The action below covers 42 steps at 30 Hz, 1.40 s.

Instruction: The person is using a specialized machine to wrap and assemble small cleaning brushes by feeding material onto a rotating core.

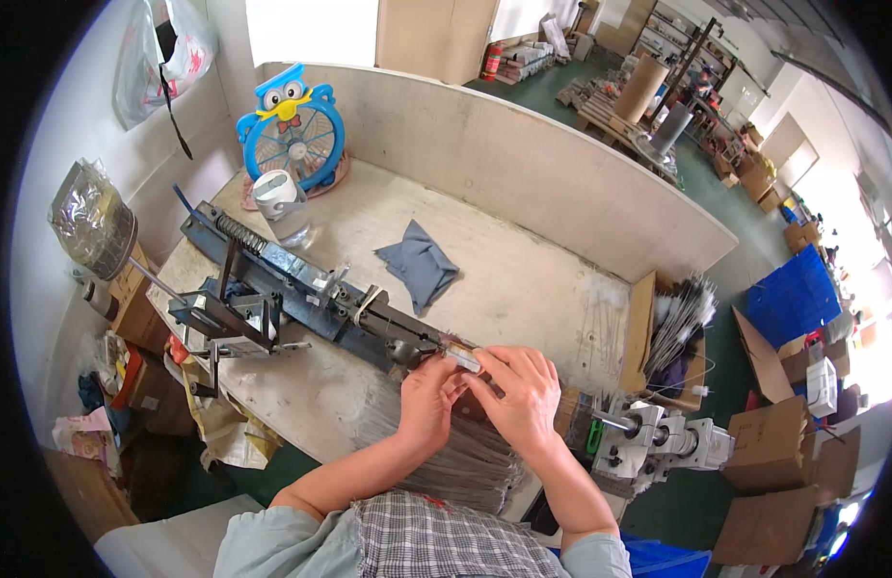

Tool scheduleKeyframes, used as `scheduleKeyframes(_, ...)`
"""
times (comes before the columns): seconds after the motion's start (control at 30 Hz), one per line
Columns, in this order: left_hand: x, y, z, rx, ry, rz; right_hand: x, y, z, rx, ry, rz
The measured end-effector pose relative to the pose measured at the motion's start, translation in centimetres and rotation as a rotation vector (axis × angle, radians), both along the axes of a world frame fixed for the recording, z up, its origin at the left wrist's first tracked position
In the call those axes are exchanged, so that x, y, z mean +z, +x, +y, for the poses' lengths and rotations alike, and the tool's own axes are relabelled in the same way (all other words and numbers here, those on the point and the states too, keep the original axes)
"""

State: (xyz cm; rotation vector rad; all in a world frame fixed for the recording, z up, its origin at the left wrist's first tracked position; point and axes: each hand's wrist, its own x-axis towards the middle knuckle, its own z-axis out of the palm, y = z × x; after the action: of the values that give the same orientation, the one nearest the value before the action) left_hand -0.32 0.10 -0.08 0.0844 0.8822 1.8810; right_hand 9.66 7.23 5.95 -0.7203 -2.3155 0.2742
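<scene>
My left hand (429, 400) and my right hand (519, 393) meet at the right end of a long dark metal fixture (340, 332). Between the thumb and fingers of the right hand is a small whitish, flat piece (462, 359). The left hand's fingers are pinched together close beside it; what they grip, if anything, is hidden. A round dark knob (403, 353) on the fixture lies just left of the left hand. Below both hands, a bundle of thin grey wire-like strands (460, 467) spreads over the near edge of the table.
A blue cartoon-shaped fan (293, 140) and a folded grey cloth (419, 267) rest on the table (523, 294), which a low partition (523, 144) borders. At right stand a grey metal machine (658, 441) and a cardboard box of strands (641, 323). A lever mechanism (229, 313) juts out left.
</scene>
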Motion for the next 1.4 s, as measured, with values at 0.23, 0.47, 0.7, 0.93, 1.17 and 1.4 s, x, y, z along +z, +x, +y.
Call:
scheduleKeyframes(0.23,0.4,-0.4,-1.1,-0.052,-0.042,-0.024,-1.4,1.7,0.0,0.021,0.048,-0.18)
scheduleKeyframes(0.47,1.1,-0.4,-1.0,-0.167,-0.11,0.081,-1.3,3.0,0.6,0.022,-0.123,-0.085)
scheduleKeyframes(0.7,1.3,-2.2,-3.8,-0.341,-0.237,0.271,-1.4,7.8,-0.2,0.008,-0.32,-0.093)
scheduleKeyframes(0.93,-9.7,-16.1,-12.7,0.24,-0.252,0.077,-9.3,11.5,-4.0,0.063,-0.583,-0.434)
scheduleKeyframes(1.17,-16.7,-19.0,-7.6,-0.013,-0.128,0.075,-10.0,11.3,-5.0,-0.049,-0.562,-0.277)
scheduleKeyframes(1.4,-21.1,-20.0,-6.1,-0.175,-0.18,0.129,-11.2,11.8,-5.2,-0.174,-0.531,-0.155)
